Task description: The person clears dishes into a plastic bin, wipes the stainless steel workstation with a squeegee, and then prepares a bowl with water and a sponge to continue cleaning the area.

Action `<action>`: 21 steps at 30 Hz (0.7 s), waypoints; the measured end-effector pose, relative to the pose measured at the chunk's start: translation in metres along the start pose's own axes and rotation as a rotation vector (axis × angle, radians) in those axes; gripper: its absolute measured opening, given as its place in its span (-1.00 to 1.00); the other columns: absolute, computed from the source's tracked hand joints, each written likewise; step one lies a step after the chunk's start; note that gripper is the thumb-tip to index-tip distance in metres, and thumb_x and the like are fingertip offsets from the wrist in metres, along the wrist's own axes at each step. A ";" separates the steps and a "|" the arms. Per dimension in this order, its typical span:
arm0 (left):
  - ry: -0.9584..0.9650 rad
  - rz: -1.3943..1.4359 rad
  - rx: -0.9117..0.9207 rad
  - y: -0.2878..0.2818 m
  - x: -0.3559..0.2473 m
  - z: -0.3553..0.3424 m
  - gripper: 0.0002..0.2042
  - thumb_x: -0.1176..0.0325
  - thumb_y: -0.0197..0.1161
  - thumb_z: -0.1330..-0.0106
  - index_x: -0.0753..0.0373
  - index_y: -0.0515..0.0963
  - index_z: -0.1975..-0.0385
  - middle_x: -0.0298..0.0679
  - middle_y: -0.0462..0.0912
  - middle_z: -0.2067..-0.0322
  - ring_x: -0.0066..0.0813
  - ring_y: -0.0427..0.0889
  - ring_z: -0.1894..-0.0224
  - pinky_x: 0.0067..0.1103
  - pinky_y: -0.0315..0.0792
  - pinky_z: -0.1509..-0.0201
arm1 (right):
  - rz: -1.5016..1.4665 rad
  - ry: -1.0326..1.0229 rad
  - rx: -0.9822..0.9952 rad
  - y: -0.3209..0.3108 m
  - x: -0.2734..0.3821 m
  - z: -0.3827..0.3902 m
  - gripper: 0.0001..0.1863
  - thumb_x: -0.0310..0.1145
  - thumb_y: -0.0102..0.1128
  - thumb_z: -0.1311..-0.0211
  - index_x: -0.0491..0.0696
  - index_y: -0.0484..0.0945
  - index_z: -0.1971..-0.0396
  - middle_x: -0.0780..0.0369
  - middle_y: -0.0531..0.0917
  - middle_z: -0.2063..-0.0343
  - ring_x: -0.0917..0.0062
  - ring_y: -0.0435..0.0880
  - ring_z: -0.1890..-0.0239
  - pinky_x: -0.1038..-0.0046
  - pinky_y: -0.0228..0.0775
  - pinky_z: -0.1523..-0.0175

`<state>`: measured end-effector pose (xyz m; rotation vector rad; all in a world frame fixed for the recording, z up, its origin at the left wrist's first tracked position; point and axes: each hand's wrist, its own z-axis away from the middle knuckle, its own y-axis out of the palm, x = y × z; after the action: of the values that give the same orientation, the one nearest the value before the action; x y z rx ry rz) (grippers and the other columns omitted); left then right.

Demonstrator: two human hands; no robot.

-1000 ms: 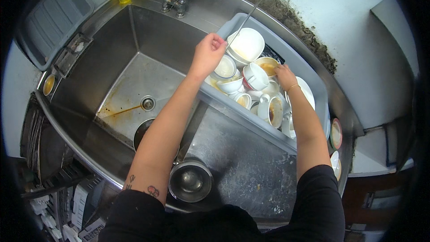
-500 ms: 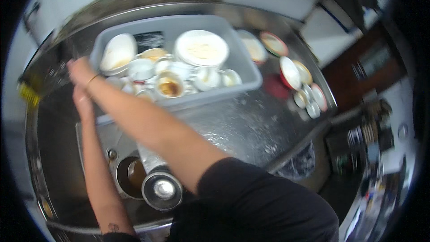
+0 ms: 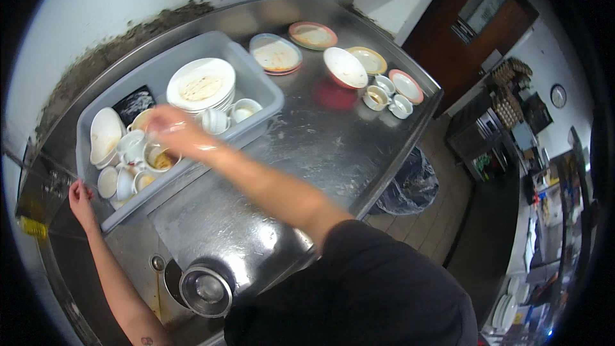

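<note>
A large grey bin (image 3: 266, 93) stands on the steel counter, filled with used dishes. My right hand (image 3: 174, 131) is smeared by motion over the cups in it; its fingers are hard to make out. Around it are a stained cup (image 3: 159, 159), other white cups (image 3: 131, 147) and a stack of white plates (image 3: 202, 83). White oval dishes (image 3: 106, 134) and a black dish (image 3: 133, 104) lie toward the left end. Beside the bin's left wall is my left hand (image 3: 81, 204), fingers loosely curled and apart, with nothing visible in it.
On the counter's right part sit stacked plates (image 3: 275, 51), a red-rimmed plate (image 3: 314, 35), a red bowl (image 3: 346, 67) and small cups (image 3: 377, 97). A metal bowl (image 3: 206, 290) stands by the sink's drain hole (image 3: 173, 282). A lined waste bin (image 3: 407, 182) is past the counter edge.
My hands, together at the far left before, are apart now. The right has swung rightward over the cups; the left has come lower beside the bin. The view has turned to the right.
</note>
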<state>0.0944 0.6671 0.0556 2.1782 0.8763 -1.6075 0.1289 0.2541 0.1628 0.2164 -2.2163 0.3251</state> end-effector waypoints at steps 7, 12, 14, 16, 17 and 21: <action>0.427 -0.333 -0.255 0.094 -0.067 0.072 -0.73 0.48 0.19 -0.20 0.31 0.40 0.11 -0.39 0.36 0.38 -0.65 0.27 0.38 -0.74 0.24 0.29 | 1.139 0.824 -0.561 -0.419 -0.040 0.237 -0.58 -0.48 0.26 0.16 -0.12 0.49 0.17 0.06 0.55 0.17 0.23 0.51 0.06 0.31 0.32 -0.08; 0.467 -0.247 0.570 0.395 -0.195 0.291 -0.82 0.49 0.19 -0.07 0.25 0.49 0.30 -0.22 0.49 0.43 -0.34 0.47 0.36 -0.46 0.36 0.21 | 1.494 0.806 -0.552 -0.563 -0.045 0.319 -0.59 -0.50 0.21 0.15 -0.15 0.47 0.16 0.05 0.52 0.17 0.17 0.44 0.04 0.26 0.29 -0.05; 0.681 -0.154 0.920 0.501 -0.205 0.342 -0.75 0.49 0.22 0.05 0.27 0.49 0.30 -0.06 0.52 0.32 -0.08 0.51 0.24 -0.33 0.39 0.15 | 1.515 0.795 -0.460 -0.582 -0.063 0.331 -0.63 -0.48 0.19 0.13 -0.14 0.48 0.19 0.07 0.52 0.21 0.19 0.44 0.07 0.24 0.30 0.00; 0.767 -0.261 1.158 0.592 -0.213 0.385 -0.62 0.50 0.19 0.01 0.29 0.42 0.11 -0.02 0.49 0.18 -0.05 0.45 0.06 -0.30 0.34 -0.02 | 1.537 0.814 -0.346 -0.583 -0.073 0.334 -0.67 -0.46 0.19 0.12 -0.13 0.49 0.24 0.09 0.53 0.24 0.22 0.45 0.11 0.23 0.30 0.05; 0.867 -0.227 1.121 0.632 -0.205 0.403 -0.64 0.51 0.11 -0.06 0.32 0.39 0.08 -0.03 0.49 0.12 -0.07 0.44 0.00 -0.28 0.29 -0.11 | 1.496 0.798 -0.370 -0.577 -0.073 0.328 -0.70 -0.44 0.19 0.12 -0.12 0.50 0.28 0.11 0.53 0.27 0.24 0.45 0.13 0.23 0.30 0.08; 1.260 -0.445 0.883 0.747 -0.206 0.450 -0.73 0.42 -0.05 -0.16 0.31 0.42 0.14 -0.08 0.52 0.16 -0.19 0.47 0.05 -0.29 0.19 -0.20 | 1.361 0.797 -0.421 -0.551 -0.052 0.327 -0.76 -0.40 0.24 0.15 -0.08 0.54 0.37 0.12 0.55 0.33 0.23 0.46 0.15 0.26 0.27 0.07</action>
<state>0.1825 -0.2235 0.0116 3.9696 1.0648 -0.5267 0.0645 -0.3682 0.0143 -1.4393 -1.2620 0.5091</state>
